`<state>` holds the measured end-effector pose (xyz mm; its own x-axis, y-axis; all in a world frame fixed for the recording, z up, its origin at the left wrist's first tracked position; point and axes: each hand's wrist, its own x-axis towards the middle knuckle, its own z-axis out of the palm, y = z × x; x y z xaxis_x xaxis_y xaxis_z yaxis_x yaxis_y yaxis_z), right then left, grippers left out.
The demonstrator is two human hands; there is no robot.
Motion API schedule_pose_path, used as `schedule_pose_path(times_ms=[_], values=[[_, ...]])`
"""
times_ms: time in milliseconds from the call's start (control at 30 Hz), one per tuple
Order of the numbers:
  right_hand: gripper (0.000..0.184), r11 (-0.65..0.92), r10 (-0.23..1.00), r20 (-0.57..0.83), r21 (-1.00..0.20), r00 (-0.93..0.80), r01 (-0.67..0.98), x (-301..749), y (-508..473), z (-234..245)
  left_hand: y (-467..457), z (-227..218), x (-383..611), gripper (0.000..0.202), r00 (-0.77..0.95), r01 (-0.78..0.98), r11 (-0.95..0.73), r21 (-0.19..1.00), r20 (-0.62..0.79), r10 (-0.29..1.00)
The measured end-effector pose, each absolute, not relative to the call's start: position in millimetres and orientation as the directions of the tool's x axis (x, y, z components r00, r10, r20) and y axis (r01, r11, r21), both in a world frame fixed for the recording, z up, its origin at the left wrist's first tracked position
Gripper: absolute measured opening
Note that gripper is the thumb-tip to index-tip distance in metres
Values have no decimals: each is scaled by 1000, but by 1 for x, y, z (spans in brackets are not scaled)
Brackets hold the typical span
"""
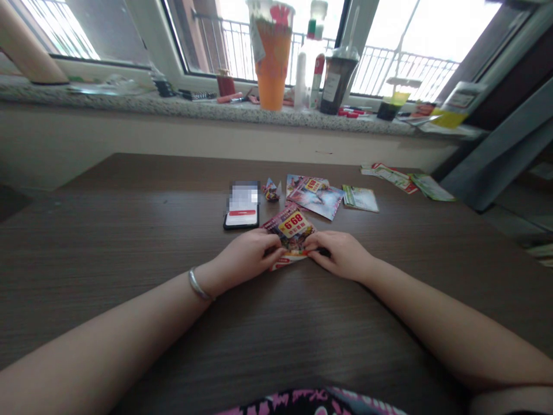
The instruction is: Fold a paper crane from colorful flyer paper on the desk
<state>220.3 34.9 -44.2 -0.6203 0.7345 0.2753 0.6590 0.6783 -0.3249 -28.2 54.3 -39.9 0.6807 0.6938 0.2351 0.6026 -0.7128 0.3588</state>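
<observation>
A colourful printed paper leaflet (294,226), with large red numerals on a yellow patch, lies on the table between my hands. Its near edge, white and red, shows what looks like a fold. At its left side my left hand (254,252) pinches the paper, a silver bangle on the wrist. My right hand (339,252) grips the right side between thumb and fingers. Just beyond are a small folded paper piece (271,191) and more printed leaflets (317,196), partly overlapping. Left of these, a phone (242,206) lies face up, its screen partly blurred.
A green and white printed card (360,199) and several paper strips (397,178) lie toward the back right of the brown table (151,230). Behind, the stone windowsill (194,108) carries a tall orange drink cup (272,63), a dark lidded cup (338,80) and bottles.
</observation>
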Motion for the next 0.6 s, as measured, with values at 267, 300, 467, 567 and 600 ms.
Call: schedule_pose_path(times_ms=[267,300,467,567,600], values=[[18,758,651,301,-203,-697,620,221,36,-45,57,-41,-29,22,665,637,-705,312,240,707],[18,759,649,301,-199,-699,620,221,37,-44,57,-42,-29,22,668,636,-709,305,244,703],[18,768,638,299,-190,-709,611,221,38,-45,58,-44,-29,22,664,663,-707,244,245,707],[18,773,633,309,-192,-710,605,222,39,-46,58,-43,-30,22,653,685,-693,225,233,721],[19,777,628,309,-193,-714,599,222,40,-46,58,-42,-30,22,653,685,-692,227,230,722]])
